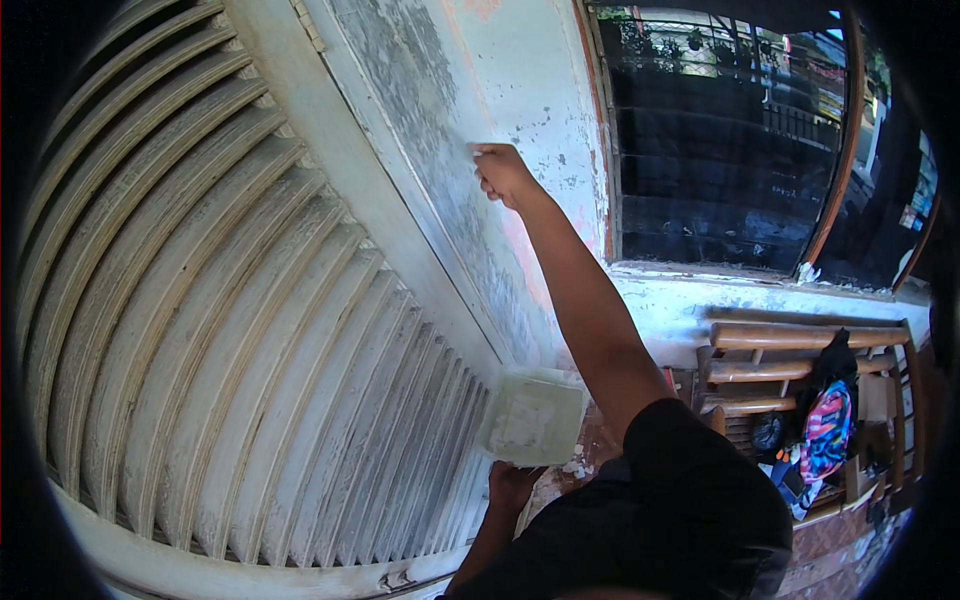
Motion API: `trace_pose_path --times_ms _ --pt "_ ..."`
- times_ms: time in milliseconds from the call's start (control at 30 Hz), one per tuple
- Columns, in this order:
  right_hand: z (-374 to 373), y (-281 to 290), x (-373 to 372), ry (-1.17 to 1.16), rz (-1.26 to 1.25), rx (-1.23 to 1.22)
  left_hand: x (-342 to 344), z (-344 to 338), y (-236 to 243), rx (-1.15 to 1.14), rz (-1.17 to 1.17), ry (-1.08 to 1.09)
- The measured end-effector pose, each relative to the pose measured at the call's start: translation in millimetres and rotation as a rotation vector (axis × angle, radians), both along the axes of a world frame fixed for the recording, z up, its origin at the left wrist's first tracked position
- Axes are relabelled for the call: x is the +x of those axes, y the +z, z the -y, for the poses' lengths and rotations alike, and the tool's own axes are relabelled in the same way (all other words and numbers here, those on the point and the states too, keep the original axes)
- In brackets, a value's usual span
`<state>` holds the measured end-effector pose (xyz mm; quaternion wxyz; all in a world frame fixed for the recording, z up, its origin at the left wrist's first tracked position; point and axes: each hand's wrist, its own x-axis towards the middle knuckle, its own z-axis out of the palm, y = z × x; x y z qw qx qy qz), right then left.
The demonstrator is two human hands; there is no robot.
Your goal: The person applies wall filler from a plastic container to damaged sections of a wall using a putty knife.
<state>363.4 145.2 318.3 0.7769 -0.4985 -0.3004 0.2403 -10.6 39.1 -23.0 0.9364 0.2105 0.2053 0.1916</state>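
My right hand [500, 175] is raised at the peeling pale wall [515, 80], beside a grey patch along the door frame. Its fingers are curled closed round something too blurred and small to make out. Low in the middle, my left hand [512, 482] grips a square, pale greenish container [530, 410] from below; a whitish layer or smear lies inside it. A white louvred door [200, 330] with a worn, dirty finish fills the left side, close to the container.
A dark louvred window [725, 140] with wooden frames is at upper right, above a whitish ledge. Below it stands a bamboo bench [760, 340] holding a colourful bag [825, 430], dark items and cardboard. Worn reddish floor tiles [820, 550] show at lower right.
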Motion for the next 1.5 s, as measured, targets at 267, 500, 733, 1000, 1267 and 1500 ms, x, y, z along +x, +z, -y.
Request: trace_pose_path --times_ms 267,500,733,1000,1267,1500 --pt "-61.5 0.8 18.2 -0.113 0.195 -0.143 6.0 8.7 -1.3 0.045 0.017 -0.025" --pt "-7.4 -13.7 18.3 -0.094 0.135 -0.017 2.0 3.2 -2.4 0.065 0.041 -0.059" --pt "-65.0 4.2 12.9 -0.356 0.262 -0.097 6.1 7.6 -8.6 0.109 0.007 -0.036" --pt "-33.4 -38.1 45.3 -0.189 0.132 -0.062 7.8 14.6 23.2 0.042 0.054 -0.042" --pt "-51.3 -55.7 1.1 -0.191 0.285 -0.139 1.6 20.6 11.6 0.086 0.031 -0.029" --pt "-41.5 -39.7 31.6 -0.252 0.138 -0.093 6.3 23.0 12.1 0.059 -0.045 -0.021"
